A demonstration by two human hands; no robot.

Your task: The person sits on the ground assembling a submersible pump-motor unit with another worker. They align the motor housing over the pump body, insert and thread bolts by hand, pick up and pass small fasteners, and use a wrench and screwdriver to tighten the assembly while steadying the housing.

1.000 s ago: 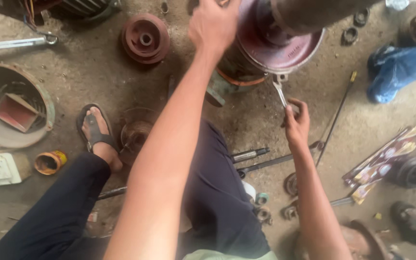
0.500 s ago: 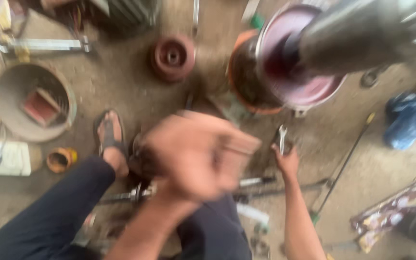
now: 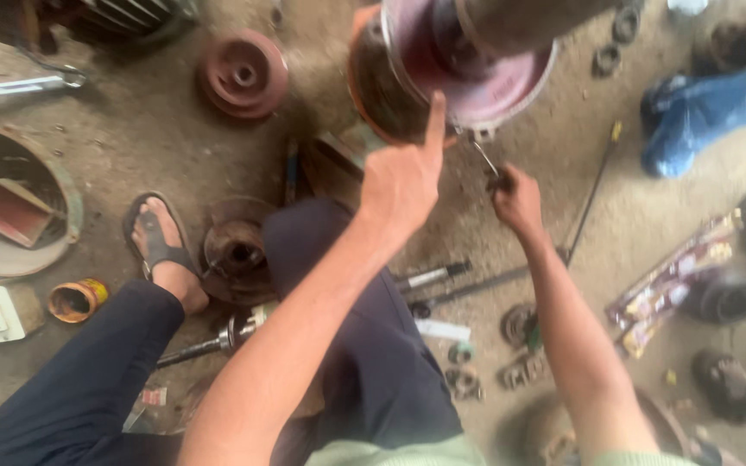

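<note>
Nearest the camera, the person's dark-trousered legs are folded on the dirt floor (image 3: 131,147), one sandalled foot (image 3: 161,246) set beside a rusty round casting (image 3: 233,250). Loose nuts and small metal fittings (image 3: 464,380) lie by the right knee, with a thin steel rod (image 3: 429,276) just beyond them. The left hand (image 3: 401,185) reaches forward, its fingers folded in with nothing held and the forefinger stretched up so that its tip touches the rim of the reddish pump housing (image 3: 477,86), which stands ahead of the knees with a thick grey shaft (image 3: 520,22) rising out of its middle. The right hand (image 3: 515,198) is just to the right of it and lower, its grip clenched on a slim wrench (image 3: 485,160) whose far end meets the housing's lower edge at a small fitting. Farther left lie a red pulley wheel (image 3: 243,73) and a round metal tub (image 3: 10,203); far right, a crumpled blue cloth (image 3: 710,108).
</note>
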